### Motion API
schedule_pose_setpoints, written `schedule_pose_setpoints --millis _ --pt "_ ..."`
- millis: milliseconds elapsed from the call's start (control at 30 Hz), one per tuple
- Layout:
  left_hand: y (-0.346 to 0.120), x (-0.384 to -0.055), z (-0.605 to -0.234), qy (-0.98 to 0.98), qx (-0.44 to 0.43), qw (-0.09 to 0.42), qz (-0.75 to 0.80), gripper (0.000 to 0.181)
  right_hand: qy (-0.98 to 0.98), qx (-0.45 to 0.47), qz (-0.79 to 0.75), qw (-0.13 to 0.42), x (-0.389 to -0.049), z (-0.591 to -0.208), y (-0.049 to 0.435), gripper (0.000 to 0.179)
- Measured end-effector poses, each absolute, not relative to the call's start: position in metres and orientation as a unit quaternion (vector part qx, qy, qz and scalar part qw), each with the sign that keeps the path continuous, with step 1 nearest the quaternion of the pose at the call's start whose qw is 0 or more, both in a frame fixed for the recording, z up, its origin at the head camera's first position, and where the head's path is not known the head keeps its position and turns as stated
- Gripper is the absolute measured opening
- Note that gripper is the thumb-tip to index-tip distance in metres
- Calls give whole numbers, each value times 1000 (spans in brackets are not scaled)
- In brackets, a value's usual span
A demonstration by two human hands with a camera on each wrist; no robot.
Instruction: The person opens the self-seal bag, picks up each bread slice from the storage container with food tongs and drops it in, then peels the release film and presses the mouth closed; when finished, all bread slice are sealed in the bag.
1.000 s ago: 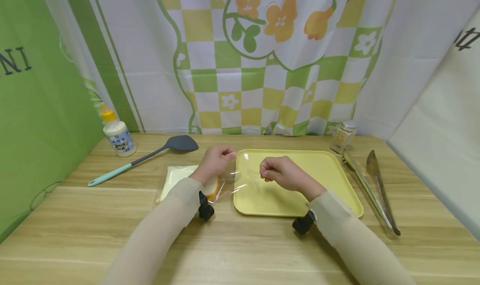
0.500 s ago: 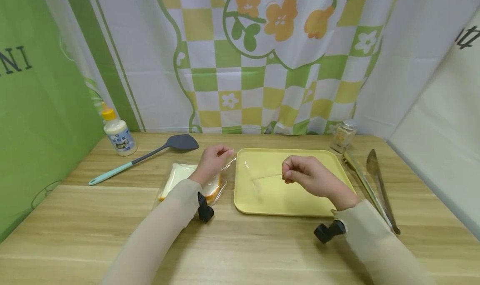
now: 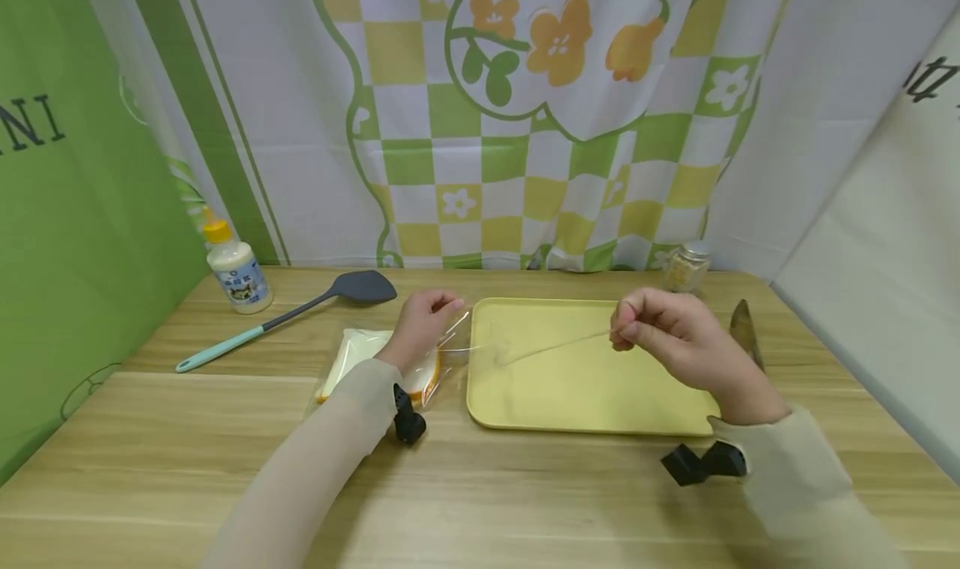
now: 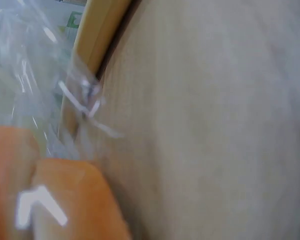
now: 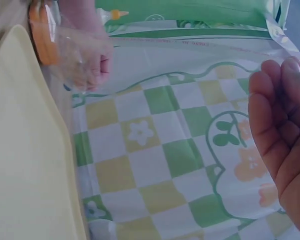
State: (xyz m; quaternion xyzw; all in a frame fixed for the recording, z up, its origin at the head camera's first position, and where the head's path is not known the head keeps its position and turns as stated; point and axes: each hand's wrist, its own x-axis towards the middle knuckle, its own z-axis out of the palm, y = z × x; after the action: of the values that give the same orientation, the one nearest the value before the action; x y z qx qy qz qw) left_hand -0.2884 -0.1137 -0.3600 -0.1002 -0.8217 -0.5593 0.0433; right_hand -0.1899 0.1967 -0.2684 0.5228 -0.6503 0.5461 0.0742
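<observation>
Now the right hand [image 3: 675, 340] pinches a thin clear strip [image 5: 192, 43] — it runs left of its fingers, over the yellow tray [image 3: 585, 394]. The left hand [image 3: 422, 326] pinches the plastic bag [image 3: 447, 359] — bread slices [image 3: 358, 356] near its fingers.

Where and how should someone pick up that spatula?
Probably by the mint-green handle of the spatula, from above and the near left: it lies flat, the slim handle slanting that way, the wide dark blade farther back.
</observation>
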Motion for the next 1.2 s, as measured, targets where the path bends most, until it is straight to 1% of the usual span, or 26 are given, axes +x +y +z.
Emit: schedule_pose_setpoints --millis 200,400,533,600,667,767,833,967,1067,1200 --pt "-114 -290 -361 -825 -103 54 -554 20 -644 504 567 97 -181 -261 209 5" --pt "-115 -291 -361 -828 -100 55 -549 25 -594 525 594 139 -179 -255 215 7" --pt "-116 -292 -362 -829 -97 57 -547 25 -580 500 625 150 -174 -252 218 5" --pt "-117 -293 -362 -829 -98 58 -548 25 -565 487 648 152 -171 -250 219 7" --pt "-118 -293 -362 -830 -98 60 -546 26 -520 496 680 145 -170 -248 222 8" --pt "-120 -295 -362 -830 -93 61 -546 28 -446 518 719 126 -168 -245 227 9" --pt "-121 -295 -362 -831 -88 62 -546 28 -432 526 724 111 -168 -247 229 9" --pt "-121 -296 -363 -831 -84 69 -546 27 -517 474 706 105 -161 -264 229 15" --pt "-121 -297 -364 -829 -89 70 -547 27 -578 413 699 85 -154 -285 229 20" --pt "-121 -296 -364 -825 -89 66 -554 27 -661 325 673 62 -143 -311 233 19"
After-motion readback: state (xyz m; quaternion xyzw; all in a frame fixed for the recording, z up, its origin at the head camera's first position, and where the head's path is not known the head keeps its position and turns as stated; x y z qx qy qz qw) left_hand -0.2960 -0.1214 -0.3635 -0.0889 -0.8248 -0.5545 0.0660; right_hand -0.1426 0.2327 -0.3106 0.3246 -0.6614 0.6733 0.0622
